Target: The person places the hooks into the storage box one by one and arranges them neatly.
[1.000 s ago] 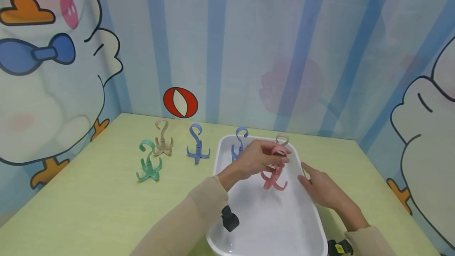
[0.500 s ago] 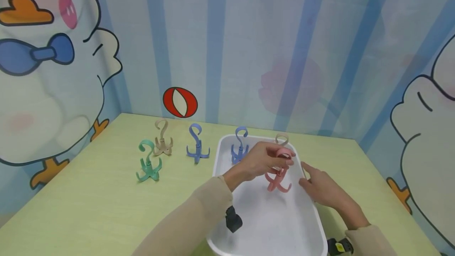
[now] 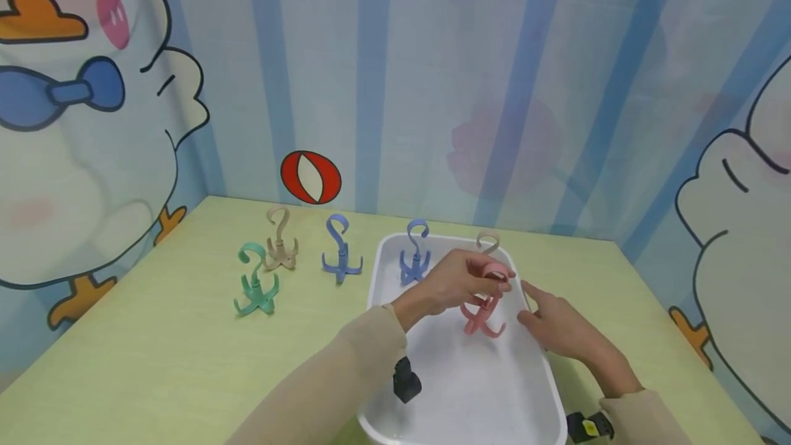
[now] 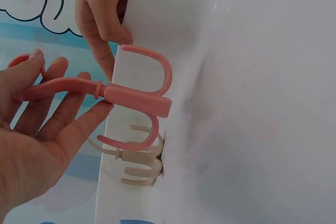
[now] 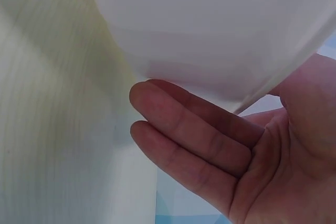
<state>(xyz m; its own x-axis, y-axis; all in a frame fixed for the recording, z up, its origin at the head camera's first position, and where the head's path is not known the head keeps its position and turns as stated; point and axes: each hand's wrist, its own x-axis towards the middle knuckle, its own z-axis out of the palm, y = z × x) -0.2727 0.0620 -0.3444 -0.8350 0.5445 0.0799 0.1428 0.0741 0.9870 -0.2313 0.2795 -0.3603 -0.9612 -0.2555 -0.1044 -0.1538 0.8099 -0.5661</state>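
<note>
My left hand (image 3: 454, 283) pinches a pink multi-prong hanging hook (image 3: 484, 318) by its upper curved part. Its prongs point down inside the white tray (image 3: 546, 390), near the right wall. From the left wrist view, the pink hook (image 4: 136, 100) overlaps a beige hook (image 4: 140, 163) behind it; whether its prongs touch the tray is unclear. At the tray's right side, my right hand (image 3: 565, 328) holds the rim, thumb over the edge and fingers along the outer wall. A blue hook (image 3: 414, 263) stands in the tray's far left corner; the beige one is in the far right.
Left of the tray on the pale green table (image 3: 185, 356) stand a second blue hook (image 3: 341, 259), another beige hook (image 3: 281, 249) and a green hook (image 3: 256, 290). A striped, duck-printed curtain (image 3: 420, 88) rises behind the table.
My left hand has moved slightly right and down with the pink hook, then nearly stopped. The right hand keeps its place on the rim.
</note>
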